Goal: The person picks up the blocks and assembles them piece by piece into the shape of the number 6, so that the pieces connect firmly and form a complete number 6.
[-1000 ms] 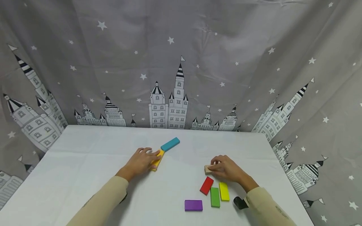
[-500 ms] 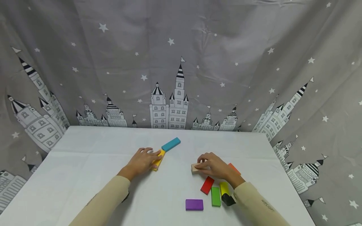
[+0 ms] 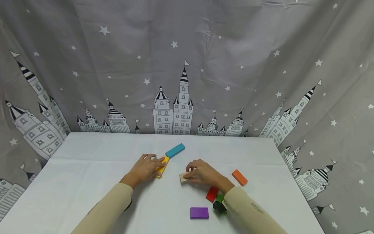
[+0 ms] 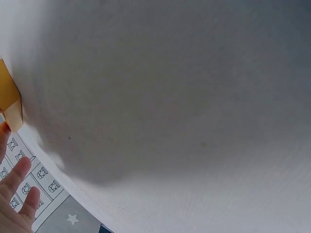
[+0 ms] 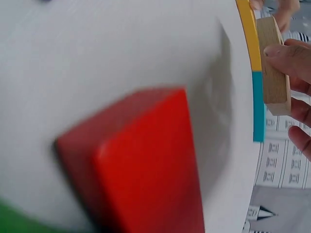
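Observation:
My left hand (image 3: 144, 169) holds a yellow-orange block (image 3: 163, 168) on the white table, thumb near its close end and fingers near the far end. A teal-blue block (image 3: 175, 150) continues from that far end at an angle. In my right hand (image 3: 201, 174) a plain wooden block (image 3: 183, 177) is pinched between thumb and fingers, to the right of the yellow-orange one. The right wrist view shows the wooden block's (image 5: 273, 73) long side. The left wrist view catches only an end of the yellow-orange block (image 4: 8, 87) and some fingertips.
A red block (image 3: 212, 194), partly hidden, lies under the right forearm. Beside it a green block (image 3: 220, 197) is mostly covered by the wrist camera. An orange block (image 3: 239, 177) lies further right, a purple block (image 3: 199, 213) nearer. A grey castle-print curtain (image 3: 128, 65) hangs behind the table.
My right hand has moved left with the wooden block, towards the yellow-orange one. The orange block has come into view, while the sleeve now hides the bright yellow block. The left hand stays put.

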The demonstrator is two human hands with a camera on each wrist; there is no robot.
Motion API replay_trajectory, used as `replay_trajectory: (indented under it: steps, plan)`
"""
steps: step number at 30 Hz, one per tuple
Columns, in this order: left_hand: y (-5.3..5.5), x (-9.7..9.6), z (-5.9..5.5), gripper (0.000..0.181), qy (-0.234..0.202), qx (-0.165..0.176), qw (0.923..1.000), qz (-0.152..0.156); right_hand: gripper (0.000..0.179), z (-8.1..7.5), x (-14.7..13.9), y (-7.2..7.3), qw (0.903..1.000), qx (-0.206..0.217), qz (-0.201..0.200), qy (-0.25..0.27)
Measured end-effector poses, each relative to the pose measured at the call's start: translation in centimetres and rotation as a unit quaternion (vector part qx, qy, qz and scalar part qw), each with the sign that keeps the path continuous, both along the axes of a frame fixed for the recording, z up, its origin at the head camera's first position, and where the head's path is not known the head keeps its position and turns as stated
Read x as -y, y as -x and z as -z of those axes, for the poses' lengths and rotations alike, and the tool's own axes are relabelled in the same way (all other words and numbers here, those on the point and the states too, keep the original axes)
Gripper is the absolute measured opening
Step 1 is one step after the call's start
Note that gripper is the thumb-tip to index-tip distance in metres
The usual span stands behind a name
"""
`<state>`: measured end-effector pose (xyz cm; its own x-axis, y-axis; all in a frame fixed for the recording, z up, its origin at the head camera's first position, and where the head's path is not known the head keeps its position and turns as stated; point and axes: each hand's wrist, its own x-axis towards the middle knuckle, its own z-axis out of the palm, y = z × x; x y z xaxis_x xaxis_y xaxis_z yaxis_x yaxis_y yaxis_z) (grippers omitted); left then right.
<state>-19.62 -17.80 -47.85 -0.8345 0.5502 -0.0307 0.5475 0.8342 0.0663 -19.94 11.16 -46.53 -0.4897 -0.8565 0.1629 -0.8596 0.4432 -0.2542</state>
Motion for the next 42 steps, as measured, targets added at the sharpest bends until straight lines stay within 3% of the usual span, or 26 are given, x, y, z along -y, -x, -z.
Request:
replay_trajectory:
  steps: [8,21,29,38,42]
  plan:
    - [0.0,0.2,0.2,0.052,-0.01,-0.018,0.9998,0.004,0.019,0.4,2.6,0.3,0.9975,-0.057,-0.039,-0.014]
    - [0.2,0.2,0.3,0.053,-0.004,-0.011,0.9999,0.004,0.019,1.0,5.8,-0.3,0.9954,-0.046,-0.055,-0.063]
    - [0.0,0.1,0.2,0.053,-0.008,-0.002,1.0,0.0,0.019,1.1,6.3,-0.7,0.996,-0.043,-0.047,-0.062]
    - [0.0,-0.1,0.0,0.052,-0.005,0.003,1.0,0.0,0.025,0.6,6.0,-0.2,0.9928,0.014,-0.077,-0.091]
    - [-0.1,0.0,-0.1,0.052,-0.001,-0.003,1.0,0.001,0.023,0.8,6.3,-0.1,0.9926,-0.005,-0.088,-0.084]
